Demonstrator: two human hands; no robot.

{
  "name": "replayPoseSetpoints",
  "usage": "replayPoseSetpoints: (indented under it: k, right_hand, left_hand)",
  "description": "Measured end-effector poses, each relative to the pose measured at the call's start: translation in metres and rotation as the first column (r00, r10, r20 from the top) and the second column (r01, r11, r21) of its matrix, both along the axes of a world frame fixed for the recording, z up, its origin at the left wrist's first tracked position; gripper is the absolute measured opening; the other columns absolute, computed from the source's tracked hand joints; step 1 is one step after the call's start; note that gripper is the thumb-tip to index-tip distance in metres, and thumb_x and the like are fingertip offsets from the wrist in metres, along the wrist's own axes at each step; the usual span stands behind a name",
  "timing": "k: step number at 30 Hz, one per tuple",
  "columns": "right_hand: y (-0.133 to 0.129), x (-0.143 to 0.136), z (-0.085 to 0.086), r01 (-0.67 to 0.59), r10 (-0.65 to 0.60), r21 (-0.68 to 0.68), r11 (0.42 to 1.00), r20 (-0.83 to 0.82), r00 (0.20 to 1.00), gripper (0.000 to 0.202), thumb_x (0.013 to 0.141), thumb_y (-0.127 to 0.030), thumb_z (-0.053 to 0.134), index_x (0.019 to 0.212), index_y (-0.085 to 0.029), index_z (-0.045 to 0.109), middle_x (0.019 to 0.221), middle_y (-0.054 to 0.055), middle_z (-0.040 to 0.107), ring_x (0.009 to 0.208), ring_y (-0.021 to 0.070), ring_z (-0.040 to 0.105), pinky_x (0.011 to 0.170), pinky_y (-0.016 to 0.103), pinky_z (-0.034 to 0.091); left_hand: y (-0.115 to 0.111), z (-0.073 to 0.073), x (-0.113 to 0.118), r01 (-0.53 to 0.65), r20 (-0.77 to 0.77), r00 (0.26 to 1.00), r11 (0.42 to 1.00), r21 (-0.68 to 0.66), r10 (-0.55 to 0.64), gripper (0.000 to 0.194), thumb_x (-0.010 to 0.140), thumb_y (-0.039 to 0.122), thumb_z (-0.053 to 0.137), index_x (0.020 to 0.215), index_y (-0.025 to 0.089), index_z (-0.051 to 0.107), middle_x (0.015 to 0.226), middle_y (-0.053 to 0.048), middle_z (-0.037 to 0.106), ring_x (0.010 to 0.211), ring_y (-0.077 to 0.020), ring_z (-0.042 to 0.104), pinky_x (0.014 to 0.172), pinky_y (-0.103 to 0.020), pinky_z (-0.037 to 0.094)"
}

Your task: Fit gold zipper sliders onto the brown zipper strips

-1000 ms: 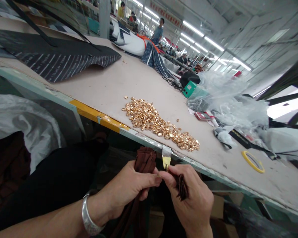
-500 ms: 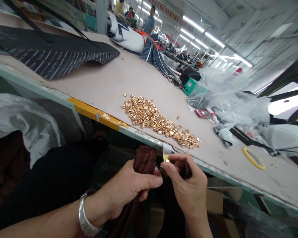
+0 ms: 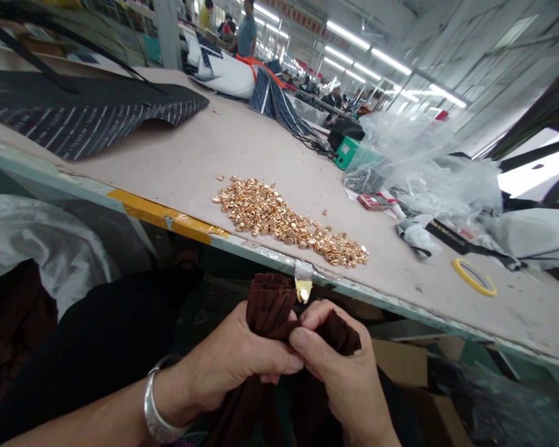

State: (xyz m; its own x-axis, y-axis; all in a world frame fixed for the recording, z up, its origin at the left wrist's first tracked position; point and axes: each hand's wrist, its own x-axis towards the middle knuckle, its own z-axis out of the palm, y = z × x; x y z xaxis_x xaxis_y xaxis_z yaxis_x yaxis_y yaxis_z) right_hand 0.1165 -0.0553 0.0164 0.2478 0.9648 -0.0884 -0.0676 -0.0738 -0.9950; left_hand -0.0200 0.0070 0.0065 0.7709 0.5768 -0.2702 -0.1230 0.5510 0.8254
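Observation:
My left hand (image 3: 242,354), with a silver bangle at its wrist, is wrapped round a bundle of dark brown fabric strips (image 3: 271,305). My right hand (image 3: 342,366) pinches brown fabric beside it and has more folded brown fabric (image 3: 339,332) within its fingers. The two hands nearly touch, in front of the table edge. Just above them, a yellow tab (image 3: 303,290) hangs from clear tape on that edge. A heap of small gold metal pieces (image 3: 279,217) lies on the table behind.
On the table (image 3: 168,161) lie striped dark fabric (image 3: 97,127) at the left, a yellow tape roll (image 3: 474,277), clear plastic bags (image 3: 428,167) and a green box (image 3: 346,153) at the right. Cardboard (image 3: 400,363) is below. People stand or sit far off.
My right hand has moved off the yellow tab and now pinches brown fabric close to the left hand's bundle. The table and heap have shifted slightly left in view.

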Motion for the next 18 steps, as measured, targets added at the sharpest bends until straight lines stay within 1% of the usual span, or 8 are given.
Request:
replayPoseSetpoints:
  k: [3, 5, 8, 9, 11, 14, 16, 18]
  right_hand:
    - [0.000, 0.003, -0.007, 0.032, -0.040, -0.046, 0.998, -0.200, 0.979, 0.027, 0.074, -0.035, 0.079, 0.070, -0.019, 0.058, 0.060, -0.005, 0.055, 0.041, 0.0034, 0.033, 0.036, 0.015, 0.025]
    - [0.000, 0.005, -0.011, 0.061, -0.075, -0.054, 0.997, -0.309, 0.948, 0.026, 0.071, -0.036, 0.081, 0.078, -0.020, 0.061, 0.056, -0.007, 0.053, 0.037, 0.0021, 0.027, 0.034, 0.014, 0.019]
    - [-0.001, 0.007, -0.015, 0.100, -0.120, -0.079, 0.992, -0.312, 0.942, 0.029, 0.067, -0.036, 0.084, 0.083, -0.019, 0.067, 0.048, -0.009, 0.045, 0.036, 0.0017, 0.024, 0.033, 0.014, 0.018]
    - [-0.001, 0.008, -0.015, 0.098, -0.119, -0.089, 0.991, -0.273, 0.955, 0.028, 0.067, -0.036, 0.084, 0.081, -0.018, 0.068, 0.046, -0.010, 0.042, 0.036, 0.0018, 0.024, 0.033, 0.014, 0.019]
    - [-0.002, 0.009, -0.015, 0.088, -0.099, -0.076, 0.993, -0.164, 0.982, 0.024, 0.072, -0.037, 0.081, 0.078, -0.018, 0.068, 0.045, -0.009, 0.040, 0.037, 0.0025, 0.027, 0.035, 0.015, 0.021]
    - [-0.004, 0.008, -0.013, 0.053, -0.053, 0.003, 0.999, 0.082, 0.995, 0.016, 0.082, -0.034, 0.073, 0.078, -0.019, 0.069, 0.055, -0.005, 0.053, 0.045, 0.0063, 0.044, 0.042, 0.018, 0.035]
    - [-0.006, 0.006, -0.010, 0.019, -0.047, 0.100, 0.995, 0.288, 0.956, 0.011, 0.086, -0.027, 0.068, 0.078, -0.020, 0.068, 0.065, -0.002, 0.062, 0.057, 0.0107, 0.056, 0.052, 0.021, 0.045]
    - [-0.008, 0.005, -0.009, -0.058, -0.076, 0.251, 0.966, 0.493, 0.867, 0.006, 0.087, -0.016, 0.065, 0.083, -0.021, 0.067, 0.072, 0.000, 0.066, 0.064, 0.0134, 0.062, 0.059, 0.023, 0.049]
  left_hand:
    - [0.001, -0.002, 0.000, -0.038, 0.040, 0.998, 0.997, -0.063, 0.041, 0.021, 0.066, 0.027, 0.076, 0.069, 0.015, 0.060, 0.053, 0.003, 0.056, 0.049, -0.0080, 0.046, 0.049, -0.020, 0.035]
    - [0.002, -0.004, 0.000, -0.110, 0.031, 0.993, 0.988, -0.109, 0.114, 0.026, 0.072, 0.036, 0.075, 0.071, 0.015, 0.059, 0.061, 0.000, 0.063, 0.056, -0.0102, 0.053, 0.055, -0.021, 0.041]
    - [0.004, -0.005, 0.000, -0.252, -0.012, 0.967, 0.961, -0.117, 0.253, 0.031, 0.073, 0.042, 0.076, 0.070, 0.017, 0.056, 0.060, 0.003, 0.060, 0.054, -0.0087, 0.051, 0.053, -0.019, 0.041]
    - [0.005, -0.005, -0.001, -0.279, -0.027, 0.960, 0.956, -0.095, 0.277, 0.031, 0.071, 0.041, 0.077, 0.072, 0.017, 0.057, 0.056, 0.005, 0.056, 0.050, -0.0075, 0.047, 0.049, -0.018, 0.037]
    - [0.005, -0.005, -0.001, -0.275, -0.052, 0.961, 0.961, -0.035, 0.273, 0.031, 0.067, 0.039, 0.081, 0.078, 0.018, 0.061, 0.051, 0.008, 0.051, 0.045, -0.0061, 0.041, 0.045, -0.017, 0.032]
    - [0.004, -0.003, -0.001, -0.212, -0.083, 0.973, 0.976, 0.056, 0.216, 0.028, 0.070, 0.039, 0.078, 0.079, 0.017, 0.063, 0.048, 0.008, 0.047, 0.045, -0.0062, 0.038, 0.044, -0.018, 0.029]
    - [0.004, -0.004, 0.000, -0.188, -0.082, 0.978, 0.981, 0.046, 0.191, 0.027, 0.075, 0.042, 0.073, 0.075, 0.017, 0.062, 0.046, 0.008, 0.044, 0.045, -0.0071, 0.038, 0.045, -0.019, 0.029]
    - [0.004, -0.005, 0.001, -0.200, -0.059, 0.978, 0.980, -0.017, 0.199, 0.026, 0.077, 0.041, 0.071, 0.072, 0.018, 0.060, 0.044, 0.008, 0.043, 0.045, -0.0075, 0.038, 0.046, -0.020, 0.030]
